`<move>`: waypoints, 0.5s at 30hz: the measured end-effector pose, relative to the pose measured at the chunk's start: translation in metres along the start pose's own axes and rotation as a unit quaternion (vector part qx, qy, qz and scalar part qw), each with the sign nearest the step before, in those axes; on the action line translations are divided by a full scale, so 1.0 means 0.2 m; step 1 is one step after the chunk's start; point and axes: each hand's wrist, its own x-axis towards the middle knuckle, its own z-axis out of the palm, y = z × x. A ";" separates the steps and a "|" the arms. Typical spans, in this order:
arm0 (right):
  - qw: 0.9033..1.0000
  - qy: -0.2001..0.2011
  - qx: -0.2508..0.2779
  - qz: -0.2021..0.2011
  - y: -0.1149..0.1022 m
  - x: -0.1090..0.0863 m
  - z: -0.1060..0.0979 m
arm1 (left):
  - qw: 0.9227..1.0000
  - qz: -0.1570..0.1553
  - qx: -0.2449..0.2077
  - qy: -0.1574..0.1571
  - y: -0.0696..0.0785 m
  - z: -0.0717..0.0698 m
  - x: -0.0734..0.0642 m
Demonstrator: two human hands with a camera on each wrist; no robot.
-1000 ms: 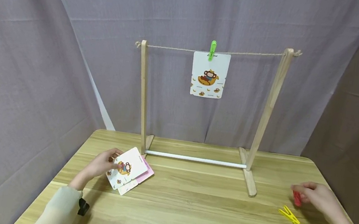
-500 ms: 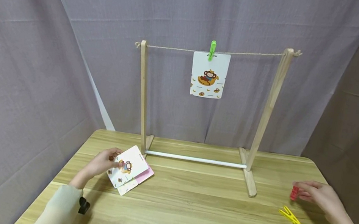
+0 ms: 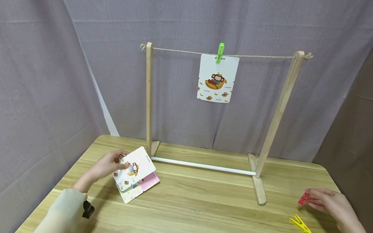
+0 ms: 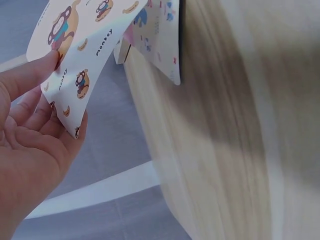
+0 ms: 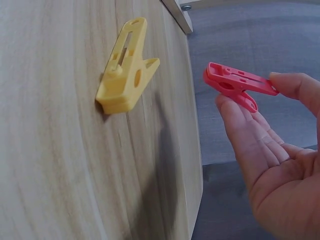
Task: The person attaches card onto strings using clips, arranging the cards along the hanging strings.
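Observation:
My left hand (image 3: 107, 167) pinches a white card with a monkey-on-a-banana print (image 3: 137, 165) between thumb and fingers, its upper end lifted. Under it, a second card with a pink part (image 3: 150, 182) lies on the table. At the right, my right hand (image 3: 333, 206) holds a red clothespin (image 5: 235, 82) by its handle ends, thumb on one and fingers under the other. A yellow clothespin (image 3: 301, 224) lies on the table just in front of that hand. Another monkey card (image 3: 215, 90) hangs from the string, held by a green clothespin (image 3: 220, 53).
A wooden stand with two posts (image 3: 279, 113) carries the string (image 3: 259, 56) across its top and a white rod (image 3: 201, 166) low down. It stands at the back of the wooden table (image 3: 199, 226). Grey curtains (image 3: 194, 10) hang behind and at the sides.
The left hand has raised its card slightly up and away from the one beneath, showing more of that one. In the right hand the red clothespin has turned and moved slightly left.

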 end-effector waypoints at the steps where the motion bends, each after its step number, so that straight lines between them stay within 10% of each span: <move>1: 1.000 -0.001 0.003 0.001 0.00 0.00 0.00 | 1.000 -0.002 -0.002 0.001 0.01 0.00 0.00; 15: 1.000 -0.001 0.006 0.009 0.00 0.00 0.01 | 1.000 0.027 0.007 0.011 0.08 -0.08 0.03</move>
